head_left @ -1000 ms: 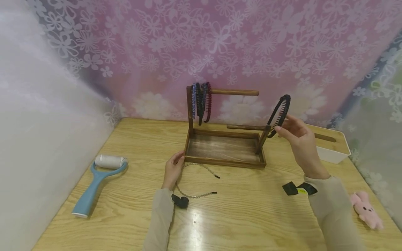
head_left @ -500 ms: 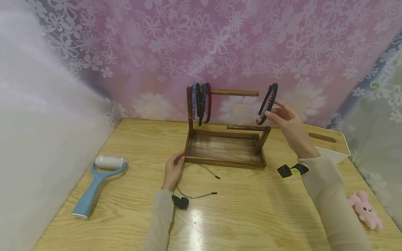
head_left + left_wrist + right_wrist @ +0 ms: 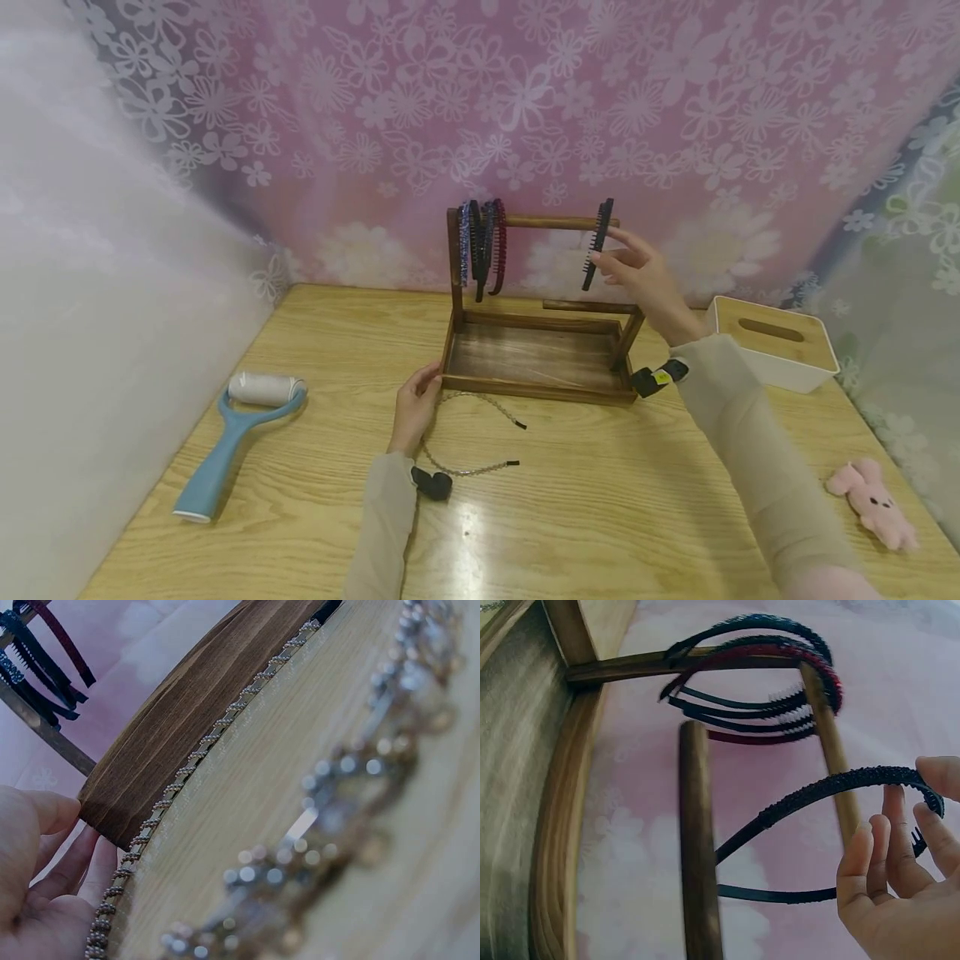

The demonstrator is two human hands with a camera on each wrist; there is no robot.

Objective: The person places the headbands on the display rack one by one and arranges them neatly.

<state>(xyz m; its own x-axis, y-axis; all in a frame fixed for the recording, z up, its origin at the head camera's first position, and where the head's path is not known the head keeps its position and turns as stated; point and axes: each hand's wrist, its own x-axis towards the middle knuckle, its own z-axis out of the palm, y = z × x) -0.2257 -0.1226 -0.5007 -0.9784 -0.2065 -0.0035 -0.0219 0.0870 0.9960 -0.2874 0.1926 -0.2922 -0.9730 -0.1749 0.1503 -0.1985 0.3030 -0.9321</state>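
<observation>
In the head view my right hand (image 3: 641, 275) pinches a black toothed headband (image 3: 598, 242) between thumb and fingers, at the free right end of the upper bar (image 3: 555, 222). In the right wrist view that headband (image 3: 832, 784) crosses in front of the bar; its tips are hidden behind the lower bar (image 3: 697, 847). Several headbands (image 3: 480, 246), blue, black and dark red, hang at the bar's left end. My left hand (image 3: 414, 408) holds the front left corner of the wooden stand's tray (image 3: 536, 388). Beside it a beaded headband (image 3: 468, 473) lies on the table.
A blue-handled lint roller (image 3: 232, 433) lies at the left of the wooden table (image 3: 337, 333). To the right stand a white tissue box (image 3: 787, 367) with a wooden lid and a pink plush toy (image 3: 873, 504). A floral curtain hangs behind.
My right hand has carried the black headband leftward, from beyond the lower bar's post to the upper bar's end, turning it more edge-on. The left hand has stayed at the tray corner.
</observation>
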